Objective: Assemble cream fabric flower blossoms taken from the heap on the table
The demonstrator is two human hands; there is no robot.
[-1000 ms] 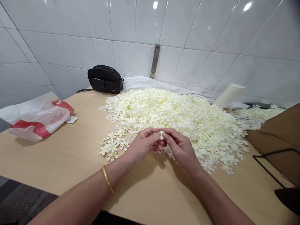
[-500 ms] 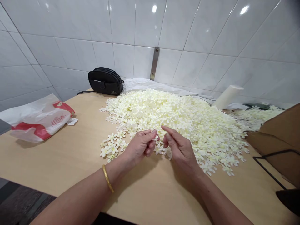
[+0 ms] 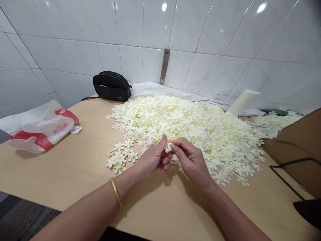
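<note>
A small white artificial flower (image 3: 168, 147) is pinched between my two hands, its petals bunched and partly covered by fingers. My left hand (image 3: 155, 155) grips it from the left, thumb raised at its edge and the other fingers curled below. From the right, my right hand (image 3: 189, 159) holds the same flower between thumb and forefinger. Just behind both hands rises a large heap of cream-white artificial flowers (image 3: 175, 117). A small cluster of separate flowers (image 3: 120, 156) lies on the table left of my left hand.
On the wooden table (image 3: 62, 177), a red and white plastic bag (image 3: 45, 130) lies at the left. A black handbag (image 3: 112, 86) stands at the back. At the right are a white roll (image 3: 243, 102), a cardboard box (image 3: 298, 150) and a black metal frame (image 3: 288, 180).
My right hand has moved left and closed its thumb and forefinger on the flower in my left hand. Earlier its forefinger was extended, apart from the left hand.
</note>
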